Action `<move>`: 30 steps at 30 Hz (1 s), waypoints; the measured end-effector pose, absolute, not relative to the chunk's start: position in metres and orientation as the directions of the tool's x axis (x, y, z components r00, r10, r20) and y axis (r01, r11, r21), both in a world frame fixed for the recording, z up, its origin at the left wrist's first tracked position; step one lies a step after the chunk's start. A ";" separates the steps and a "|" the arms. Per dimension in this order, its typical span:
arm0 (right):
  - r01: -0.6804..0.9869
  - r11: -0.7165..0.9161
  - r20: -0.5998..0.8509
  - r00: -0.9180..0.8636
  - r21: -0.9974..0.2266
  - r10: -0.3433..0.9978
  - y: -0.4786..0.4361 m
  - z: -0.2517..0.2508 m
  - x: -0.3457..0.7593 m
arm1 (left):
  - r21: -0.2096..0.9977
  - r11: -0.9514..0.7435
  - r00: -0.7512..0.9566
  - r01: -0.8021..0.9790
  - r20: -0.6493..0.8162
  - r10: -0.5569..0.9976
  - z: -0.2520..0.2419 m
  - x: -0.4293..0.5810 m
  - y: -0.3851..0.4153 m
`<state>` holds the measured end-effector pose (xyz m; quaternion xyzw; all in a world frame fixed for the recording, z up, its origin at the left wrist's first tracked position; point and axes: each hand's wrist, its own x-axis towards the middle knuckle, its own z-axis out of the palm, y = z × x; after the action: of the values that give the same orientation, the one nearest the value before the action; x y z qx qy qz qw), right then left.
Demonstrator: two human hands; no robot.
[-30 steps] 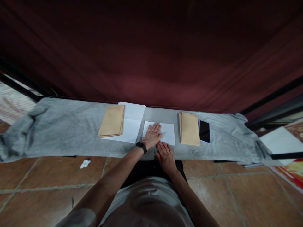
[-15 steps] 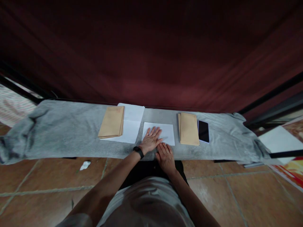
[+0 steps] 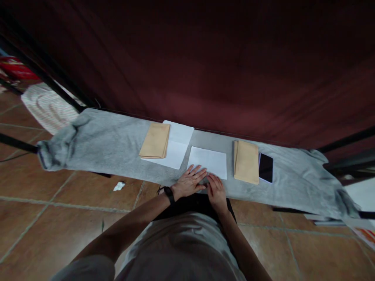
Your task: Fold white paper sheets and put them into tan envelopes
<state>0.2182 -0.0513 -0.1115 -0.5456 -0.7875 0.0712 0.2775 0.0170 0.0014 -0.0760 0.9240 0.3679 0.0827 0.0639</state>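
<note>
A folded white sheet of paper (image 3: 208, 158) lies on the grey cloth between two piles of brown envelopes. My left hand (image 3: 190, 183) is open, palm down, its spread fingers on the sheet's near left edge. Close beside it, my right hand (image 3: 217, 192) rests its fingertips on the near edge. Its fingers are slightly bent and lie side by side, with nothing visible in them. To the left, one envelope pile (image 3: 156, 139) partly covers larger white sheets (image 3: 179, 144). The other envelope pile (image 3: 247, 160) is to the right.
A dark-screened phone (image 3: 266, 168) touches the right pile's side. Grey cloth (image 3: 114, 136) covers the narrow bench. Behind it hangs a dark red curtain (image 3: 187, 78). Black metal bars (image 3: 55, 84) stand at the left, and a crumpled white scrap (image 3: 119, 186) lies on the tiled floor.
Both hands have drawn back toward me, from the middle of the folded sheet to its near edge. My right fingers bend more. The camera has turned, shifting the bench rightward and tilting it.
</note>
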 end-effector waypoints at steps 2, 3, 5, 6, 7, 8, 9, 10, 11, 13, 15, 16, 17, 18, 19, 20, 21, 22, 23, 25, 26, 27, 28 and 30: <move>0.839 0.337 0.374 -0.175 -0.426 0.910 -0.050 -0.113 0.223 | 0.176 -0.720 0.711 0.671 0.121 0.692 -0.076 0.017 -0.001; 0.862 0.292 0.376 -0.131 -0.415 0.918 -0.049 -0.113 0.225 | 0.176 -0.718 0.709 0.673 0.125 0.694 -0.076 0.017 -0.002; 0.911 0.184 0.367 -0.039 -0.369 0.929 -0.049 -0.114 0.231 | 0.181 -0.714 0.704 0.676 0.129 0.699 -0.077 0.017 -0.003; 0.930 0.130 0.362 0.004 -0.345 0.932 -0.048 -0.114 0.233 | 0.183 -0.712 0.702 0.677 0.130 0.701 -0.077 0.017 -0.003; 0.942 0.083 0.357 0.040 -0.324 0.933 -0.048 -0.113 0.235 | 0.185 -0.711 0.700 0.678 0.131 0.702 -0.078 0.017 -0.003; 0.951 0.050 0.349 0.063 -0.305 0.935 -0.047 -0.112 0.236 | 0.187 -0.710 0.699 0.678 0.132 0.703 -0.078 0.017 -0.003; 0.958 0.027 0.339 0.074 -0.286 0.938 -0.046 -0.110 0.237 | 0.188 -0.711 0.699 0.678 0.133 0.702 -0.079 0.017 -0.003; 0.964 0.011 0.327 0.080 -0.266 0.942 -0.045 -0.108 0.237 | 0.188 -0.711 0.700 0.677 0.134 0.702 -0.079 0.017 -0.003; 0.969 -0.004 0.316 0.084 -0.246 0.945 -0.043 -0.105 0.237 | 0.188 -0.712 0.700 0.677 0.135 0.701 -0.079 0.017 -0.003; 0.976 -0.030 0.301 0.097 -0.217 0.949 -0.038 -0.099 0.236 | 0.184 -0.714 0.701 0.676 0.139 0.699 -0.079 0.017 -0.003; 0.975 -0.050 0.308 0.117 -0.215 0.944 -0.031 -0.094 0.234 | 0.176 -0.717 0.703 0.674 0.143 0.696 -0.079 0.017 -0.003; 0.973 -0.060 0.316 0.129 -0.221 0.940 -0.028 -0.091 0.233 | 0.172 -0.719 0.704 0.674 0.145 0.695 -0.078 0.017 -0.004; 0.971 -0.073 0.324 0.146 -0.228 0.935 -0.024 -0.090 0.232 | 0.167 -0.719 0.704 0.674 0.147 0.695 -0.078 0.017 -0.004; 0.968 -0.088 0.330 0.164 -0.233 0.930 -0.021 -0.088 0.232 | 0.163 -0.718 0.702 0.677 0.150 0.696 -0.078 0.018 -0.004; 0.967 -0.105 0.330 0.181 -0.234 0.927 -0.018 -0.087 0.232 | 0.158 -0.716 0.699 0.680 0.154 0.698 -0.078 0.018 -0.005; 0.965 -0.127 0.321 0.198 -0.230 0.926 -0.015 -0.086 0.233 | 0.153 -0.714 0.696 0.684 0.159 0.701 -0.078 0.018 -0.005; 0.963 -0.149 0.304 0.214 -0.223 0.928 -0.013 -0.086 0.233 | 0.148 -0.712 0.693 0.686 0.164 0.702 -0.078 0.017 -0.005; 0.961 -0.171 0.279 0.229 -0.216 0.933 -0.011 -0.085 0.234 | 0.144 -0.712 0.692 0.687 0.170 0.702 -0.078 0.017 -0.005; 0.958 -0.192 0.251 0.243 -0.212 0.937 -0.009 -0.085 0.235 | 0.141 -0.713 0.691 0.687 0.175 0.701 -0.078 0.017 -0.005; 0.948 -0.231 0.201 0.275 -0.220 0.940 -0.006 -0.085 0.236 | 0.139 -0.717 0.695 0.683 0.179 0.697 -0.077 0.017 -0.005; 0.940 -0.245 0.181 0.290 -0.237 0.940 -0.005 -0.085 0.237 | 0.141 -0.718 0.696 0.682 0.178 0.696 -0.077 0.017 -0.005; 0.927 -0.257 0.161 0.307 -0.273 0.938 -0.003 -0.086 0.238 | 0.144 -0.717 0.696 0.682 0.174 0.697 -0.076 0.017 -0.004; 0.908 -0.269 0.141 0.326 -0.321 0.935 -0.002 -0.086 0.240 | 0.147 -0.716 0.696 0.682 0.169 0.698 -0.076 0.017 -0.004; 0.860 -0.287 0.101 0.360 -0.422 0.928 0.001 -0.087 0.243 | 0.155 -0.712 0.694 0.684 0.159 0.702 -0.076 0.017 -0.004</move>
<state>0.2435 0.0009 -0.0873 -0.7981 -0.5599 0.0820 0.2070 0.0172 -0.0036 -0.0760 0.9195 0.3769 0.1038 0.0419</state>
